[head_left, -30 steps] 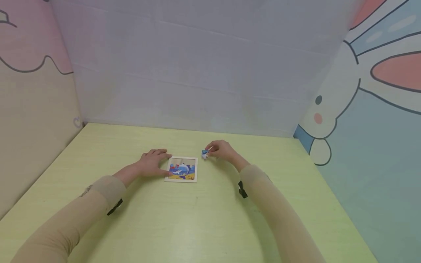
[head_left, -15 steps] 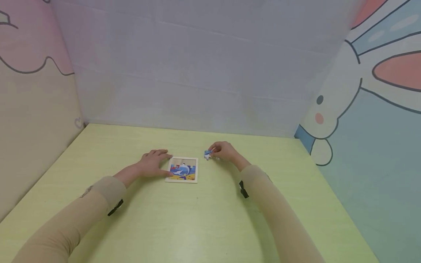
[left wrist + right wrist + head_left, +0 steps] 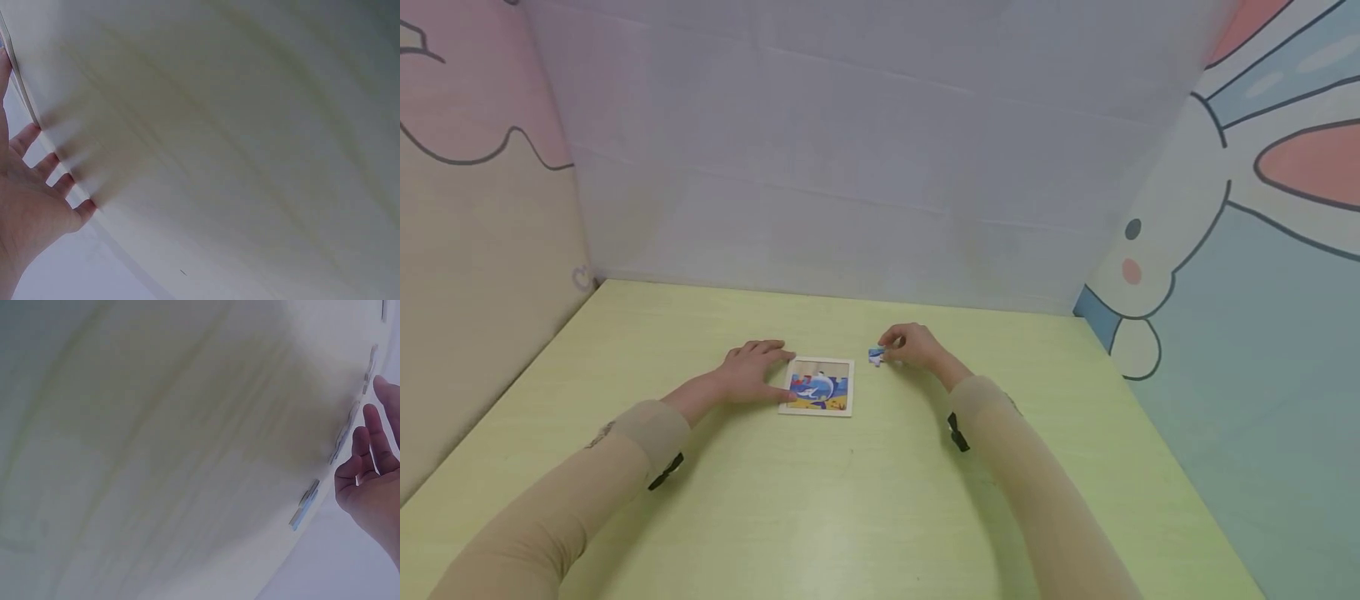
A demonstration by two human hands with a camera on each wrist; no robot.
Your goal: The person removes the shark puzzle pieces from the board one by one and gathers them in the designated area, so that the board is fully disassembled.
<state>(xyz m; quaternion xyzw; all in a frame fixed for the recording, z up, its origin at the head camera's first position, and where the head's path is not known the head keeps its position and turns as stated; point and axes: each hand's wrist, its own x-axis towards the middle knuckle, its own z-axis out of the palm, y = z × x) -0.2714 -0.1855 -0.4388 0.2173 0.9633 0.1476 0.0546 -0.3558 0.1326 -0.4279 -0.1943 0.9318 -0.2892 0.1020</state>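
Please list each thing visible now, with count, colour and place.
flat tabletop: one, yellow-green, lower view
square puzzle frame: one, white, centre
fitted dolphin puzzle pieces: count unclear, blue, white, yellow, inside frame
loose flat puzzle pieces: several, blue and white, right of frame
smooth back wall: one, greyish, behind tabletop
painted side panel: one, pink and cream, left
rabbit-painted side panel: one, blue and white, right
long sleeves: two, beige, left and right
straps: two, black, under sleeves
left hand: one, bare, at frame's left side
right hand: one, bare, at loose pieces
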